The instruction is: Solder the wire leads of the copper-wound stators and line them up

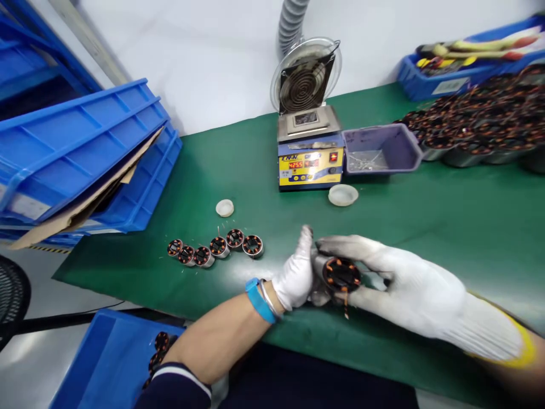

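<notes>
A motor stator with a steel ring, black core and copper windings is held between my gloved hands, its open end tilted toward me. A twisted copper lead hangs from its lower edge. My right hand grips it from the right, thumb below and fingers over the top. My left hand cups it from the left with the thumb up; its other fingers are partly hidden behind and under the stator. To the left, several similar stators stand in an uneven row on the green table.
A solder pot with a raised round shield stands at the back, beside a purple bin of wire scraps. Two white lids lie in front. Stacked stators and a blue tool tray are at right, blue crates at left.
</notes>
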The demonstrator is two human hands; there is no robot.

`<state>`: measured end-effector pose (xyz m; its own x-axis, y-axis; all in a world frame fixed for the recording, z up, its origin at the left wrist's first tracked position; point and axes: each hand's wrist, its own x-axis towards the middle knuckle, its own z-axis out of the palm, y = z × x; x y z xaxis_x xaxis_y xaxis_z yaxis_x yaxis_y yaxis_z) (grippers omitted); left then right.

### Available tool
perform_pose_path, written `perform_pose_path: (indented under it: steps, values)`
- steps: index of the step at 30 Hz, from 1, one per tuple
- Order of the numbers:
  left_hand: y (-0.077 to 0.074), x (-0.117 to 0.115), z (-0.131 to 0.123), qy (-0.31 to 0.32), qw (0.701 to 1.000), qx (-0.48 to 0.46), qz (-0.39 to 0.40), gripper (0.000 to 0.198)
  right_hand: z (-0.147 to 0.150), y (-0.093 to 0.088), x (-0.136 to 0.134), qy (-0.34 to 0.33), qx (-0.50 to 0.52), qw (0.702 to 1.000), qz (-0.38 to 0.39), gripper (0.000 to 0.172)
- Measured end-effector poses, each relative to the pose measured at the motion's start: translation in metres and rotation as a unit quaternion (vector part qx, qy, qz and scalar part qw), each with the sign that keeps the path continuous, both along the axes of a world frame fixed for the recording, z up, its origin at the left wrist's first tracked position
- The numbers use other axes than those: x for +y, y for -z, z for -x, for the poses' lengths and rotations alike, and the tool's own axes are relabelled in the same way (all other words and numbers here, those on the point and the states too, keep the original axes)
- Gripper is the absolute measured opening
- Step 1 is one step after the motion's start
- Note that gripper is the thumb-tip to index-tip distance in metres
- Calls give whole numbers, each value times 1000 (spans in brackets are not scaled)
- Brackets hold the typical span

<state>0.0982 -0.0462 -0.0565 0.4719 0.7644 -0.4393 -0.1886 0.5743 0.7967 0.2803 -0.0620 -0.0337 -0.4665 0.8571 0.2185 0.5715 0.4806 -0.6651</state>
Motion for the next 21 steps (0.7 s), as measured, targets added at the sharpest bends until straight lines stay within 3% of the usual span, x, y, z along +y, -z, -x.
perform_pose_path:
  steps: [3,6,10,13,15,16,19,20,21]
  values:
    - [-7,2,7,21,995,31,-90,93,-8,-1,5,72,-4,996,-44,45]
    - [-23,-1,11,21,980,86,-178,63,-17,-2,10,91,-14,992,-92,41]
    - [-43,-2,18,35,982,99,-155,44,-22,-3,13,74,-31,989,-125,42]
    - [-51,4,26,-35,985,43,-165,43,-22,-3,12,75,-34,987,-139,41]
    - [-52,7,27,-76,978,59,-184,44,-22,-3,11,76,-32,982,-170,40]
    - [-51,7,25,-53,978,83,-182,44,-23,-3,12,75,-30,979,-186,40]
    - [-47,4,17,101,978,135,-124,43,-25,-4,13,61,-35,979,-190,39]
    - [-46,3,15,117,978,137,-107,42,-25,-4,14,55,-38,981,-185,38]
    - [-45,3,14,95,980,139,-104,40,-25,-5,14,49,-40,981,-182,37]
